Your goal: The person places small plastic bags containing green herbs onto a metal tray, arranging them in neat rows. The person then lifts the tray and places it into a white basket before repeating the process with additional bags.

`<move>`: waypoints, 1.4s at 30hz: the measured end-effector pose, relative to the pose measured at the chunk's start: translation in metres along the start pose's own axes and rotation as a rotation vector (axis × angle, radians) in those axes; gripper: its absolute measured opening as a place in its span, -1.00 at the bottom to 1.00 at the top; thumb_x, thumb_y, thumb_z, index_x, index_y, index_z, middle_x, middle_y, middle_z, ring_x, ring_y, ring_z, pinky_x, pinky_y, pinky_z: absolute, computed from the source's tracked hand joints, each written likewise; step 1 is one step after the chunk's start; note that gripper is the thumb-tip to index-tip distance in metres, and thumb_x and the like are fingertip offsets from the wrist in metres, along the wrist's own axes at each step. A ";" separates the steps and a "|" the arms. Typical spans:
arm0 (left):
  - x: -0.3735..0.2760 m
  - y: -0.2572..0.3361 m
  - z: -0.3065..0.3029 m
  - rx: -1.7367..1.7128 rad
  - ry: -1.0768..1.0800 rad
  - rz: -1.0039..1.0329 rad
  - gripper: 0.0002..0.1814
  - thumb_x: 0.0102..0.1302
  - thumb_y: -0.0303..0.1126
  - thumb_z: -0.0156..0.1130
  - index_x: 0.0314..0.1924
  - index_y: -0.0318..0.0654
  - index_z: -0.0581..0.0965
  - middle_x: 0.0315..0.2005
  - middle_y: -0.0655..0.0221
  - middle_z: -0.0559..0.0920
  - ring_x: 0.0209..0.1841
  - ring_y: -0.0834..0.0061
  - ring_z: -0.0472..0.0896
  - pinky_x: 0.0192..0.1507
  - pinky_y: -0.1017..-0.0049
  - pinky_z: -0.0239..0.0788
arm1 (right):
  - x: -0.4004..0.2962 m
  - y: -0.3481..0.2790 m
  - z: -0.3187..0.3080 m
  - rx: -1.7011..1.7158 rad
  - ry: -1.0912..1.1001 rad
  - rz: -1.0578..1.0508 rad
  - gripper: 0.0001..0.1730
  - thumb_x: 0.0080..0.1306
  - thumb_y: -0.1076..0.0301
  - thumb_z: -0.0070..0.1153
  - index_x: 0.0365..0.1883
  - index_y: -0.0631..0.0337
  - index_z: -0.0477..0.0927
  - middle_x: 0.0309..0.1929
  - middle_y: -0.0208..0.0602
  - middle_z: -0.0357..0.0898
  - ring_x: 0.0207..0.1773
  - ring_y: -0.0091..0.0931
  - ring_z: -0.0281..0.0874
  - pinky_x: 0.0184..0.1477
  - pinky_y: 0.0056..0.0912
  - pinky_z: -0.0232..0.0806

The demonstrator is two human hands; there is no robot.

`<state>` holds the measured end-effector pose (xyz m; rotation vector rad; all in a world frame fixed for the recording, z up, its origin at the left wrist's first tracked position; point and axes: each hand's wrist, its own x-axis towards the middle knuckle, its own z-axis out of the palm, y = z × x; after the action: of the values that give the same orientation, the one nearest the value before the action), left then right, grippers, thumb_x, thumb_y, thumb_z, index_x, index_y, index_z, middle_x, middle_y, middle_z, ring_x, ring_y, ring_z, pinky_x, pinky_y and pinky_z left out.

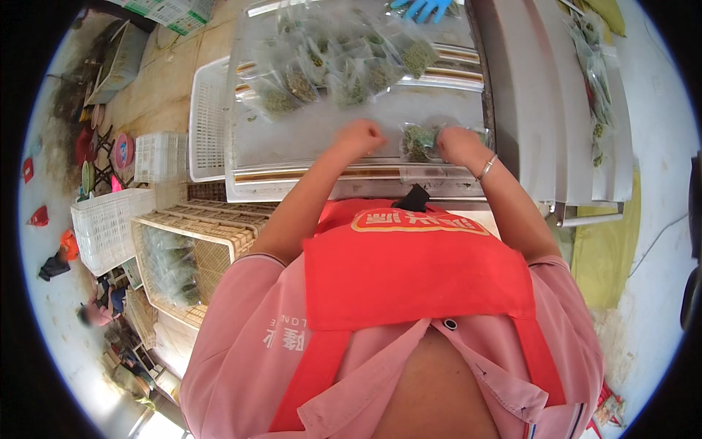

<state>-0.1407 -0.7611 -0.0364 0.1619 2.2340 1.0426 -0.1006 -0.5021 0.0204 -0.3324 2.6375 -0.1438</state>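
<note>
My left hand (361, 138) is above the grey worktop (296, 134), left of a clear plastic bag (418, 142). Its fingers are curled and slightly blurred, and I see nothing in them. At the bag's right side, my right hand (459, 146) has its fingers curled down onto the plastic. The bag lies near the front edge and holds green, grainy plant matter. Part of it is hidden under my right hand, whose wrist wears a bracelet (486, 168). Beyond my hands lies a pile of similar filled bags (351, 60).
Metal-and-brown strips (307, 175) cross the worktop. A blue-gloved hand (425, 8) of another person reaches in at the far edge. White crate (208, 120) stands left; a beige crate (219, 258) holds more bags. Metal ledges (540, 104) run along the right. Another person (101, 313) is far left.
</note>
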 end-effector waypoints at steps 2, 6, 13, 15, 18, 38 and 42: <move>-0.009 -0.008 -0.023 -0.138 0.317 -0.045 -0.78 0.17 -0.22 0.19 -0.26 -0.16 0.55 -0.51 0.41 0.66 -0.52 0.58 0.57 -0.41 0.50 0.37 | -0.006 -0.008 -0.018 0.018 -0.068 0.045 -0.80 0.09 0.40 -0.03 -0.43 0.21 0.64 -0.33 -0.02 0.61 -0.25 -0.11 0.58 -0.22 -0.08 0.43; -0.030 0.008 -0.058 -0.395 0.566 0.067 -0.69 0.27 -0.25 0.13 -0.03 -0.19 0.43 -0.48 0.42 0.67 -0.53 0.63 0.52 -0.50 0.54 0.34 | -0.003 -0.023 -0.035 0.358 0.255 0.107 -0.71 0.19 0.22 0.00 -0.46 0.27 0.61 -0.51 -0.07 0.60 -0.39 -0.21 0.60 -0.30 -0.18 0.43; -0.032 -0.010 -0.070 -0.466 0.355 0.260 -0.74 0.33 -0.33 0.06 -0.02 -0.24 0.45 -0.40 0.43 0.64 -0.45 0.69 0.44 -0.57 0.65 0.26 | 0.037 -0.070 -0.028 1.627 -0.347 0.227 -0.62 0.32 0.04 0.02 -0.33 0.22 0.56 -0.54 -0.42 0.51 -0.61 -0.64 0.34 -0.58 -0.58 0.24; -0.044 -0.035 -0.059 -0.334 0.359 0.351 -0.76 0.30 -0.32 0.10 -0.07 -0.24 0.48 -0.39 0.42 0.64 -0.49 0.69 0.46 -0.57 0.65 0.29 | 0.050 -0.074 -0.014 1.883 -0.522 0.269 -0.66 0.33 0.07 0.04 -0.30 0.20 0.53 -0.51 -0.42 0.50 -0.61 -0.65 0.32 -0.60 -0.62 0.21; -0.077 -0.026 -0.055 -0.475 0.297 0.151 -0.75 0.25 -0.29 0.18 -0.14 -0.26 0.52 -0.39 0.40 0.63 -0.56 0.68 0.46 -0.58 0.64 0.33 | 0.059 -0.081 0.016 1.937 -0.589 0.235 -0.71 0.32 0.11 0.07 -0.36 0.17 0.51 -0.51 -0.43 0.51 -0.59 -0.66 0.33 -0.60 -0.63 0.19; -0.037 -0.034 -0.074 0.362 0.155 0.104 -0.87 -0.09 -0.26 0.23 -0.49 -0.03 0.64 -0.60 0.44 0.65 -0.45 0.42 0.62 -0.35 0.39 0.42 | 0.054 -0.109 0.021 0.093 0.238 -0.086 -0.82 0.09 0.28 0.00 -0.52 0.11 0.61 -0.46 -0.10 0.59 -0.38 -0.14 0.56 -0.32 -0.09 0.42; -0.036 -0.037 -0.073 0.299 -0.134 0.087 -0.85 -0.04 -0.21 0.26 -0.47 -0.04 0.65 -0.61 0.48 0.65 -0.45 0.50 0.63 -0.34 0.43 0.42 | 0.046 -0.101 0.020 0.065 0.048 -0.072 -0.83 0.02 0.29 0.04 -0.51 0.10 0.64 -0.44 -0.07 0.59 -0.33 -0.12 0.56 -0.27 -0.07 0.43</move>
<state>-0.1516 -0.8458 -0.0108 0.4483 2.2643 0.7133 -0.1095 -0.6126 -0.0021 -0.4061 2.6620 -0.2637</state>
